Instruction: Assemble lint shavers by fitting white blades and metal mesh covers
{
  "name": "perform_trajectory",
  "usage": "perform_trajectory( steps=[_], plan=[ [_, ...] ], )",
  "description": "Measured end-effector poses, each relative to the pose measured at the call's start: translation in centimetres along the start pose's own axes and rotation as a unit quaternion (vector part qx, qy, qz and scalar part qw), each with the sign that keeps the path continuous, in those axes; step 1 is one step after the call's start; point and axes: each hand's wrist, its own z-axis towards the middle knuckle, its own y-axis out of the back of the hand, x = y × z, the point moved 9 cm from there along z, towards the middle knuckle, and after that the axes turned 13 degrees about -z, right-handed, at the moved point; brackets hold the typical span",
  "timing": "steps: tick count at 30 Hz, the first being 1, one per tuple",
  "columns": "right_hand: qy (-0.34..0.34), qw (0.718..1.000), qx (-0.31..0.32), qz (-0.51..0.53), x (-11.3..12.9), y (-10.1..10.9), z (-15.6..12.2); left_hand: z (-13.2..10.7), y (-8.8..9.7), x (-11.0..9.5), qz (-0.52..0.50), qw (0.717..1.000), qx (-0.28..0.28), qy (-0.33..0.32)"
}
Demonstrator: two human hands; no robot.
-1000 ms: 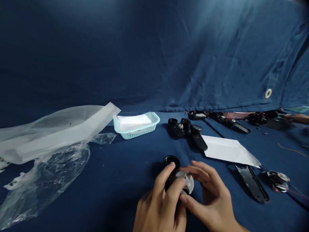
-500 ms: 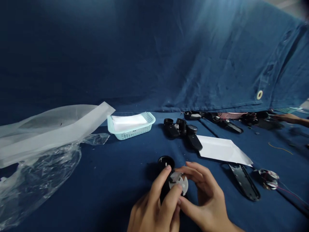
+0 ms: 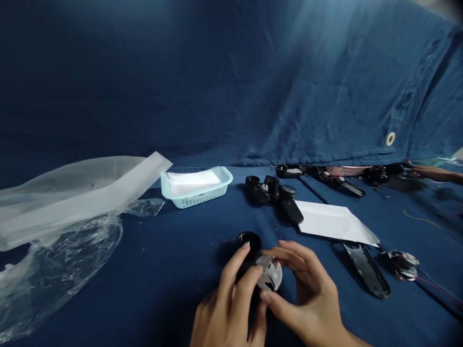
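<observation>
Carefully, a black housing (image 3: pixel 249 241) with a round, open cup at its far end is held low in the view by the left hand (image 3: pixel 229 301), whose forefinger is laid at the cup's rim; its thumb is mostly hidden. Just to the right, a pale disc (image 3: pixel 273 275) with cut-outs is pinched by the right hand (image 3: pixel 309 296), with the thumb set at the lower edge and the fingers curled at the upper one. Whether the disc is seated in the housing cannot be told. Beyond the hands, black parts (image 3: pixel 292 210) are grouped on the blue-covered desk (image 3: pixel 170 270), and a white sheet (image 3: pixel 331 221) is laid beside them. To the right, a long black shell (image 3: pixel 368 271) is seen near a round wired component (image 3: pixel 405 264). On the left, a light-blue basket (image 3: pixel 198 198) is lined with white paper (image 3: pixel 193 181), and clear plastic (image 3: pixel 79 270) is spread nearer. The far side is closed off by a blue curtain (image 3: pixel 202 82). At the right edge, another person's arm (image 3: pixel 436 173) is partly shown.
</observation>
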Motion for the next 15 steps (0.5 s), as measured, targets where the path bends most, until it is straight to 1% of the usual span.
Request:
perform_trajectory(
  steps=[3, 8, 12, 15],
  plan=[
    [0.001, 1.000, -0.005, 0.002, 0.22, -0.01, -0.01, 0.00, 0.09, 0.04, -0.017, 1.000, -0.003, 0.001],
    [0.011, 1.000, -0.007, 0.002, 0.48, -0.10, -0.09, 0.12, -0.16, 0.03, 0.009, 1.000, 0.019, -0.005],
    [0.020, 1.000, -0.006, -0.007, 0.44, -0.09, -0.01, 0.36, -0.14, -0.08, -0.002, 0.999, 0.027, -0.029],
    [0.018, 1.000, -0.007, -0.015, 0.38, -0.06, 0.12, 0.34, -0.08, -0.18, -0.002, 0.999, 0.014, -0.050]
  ],
)
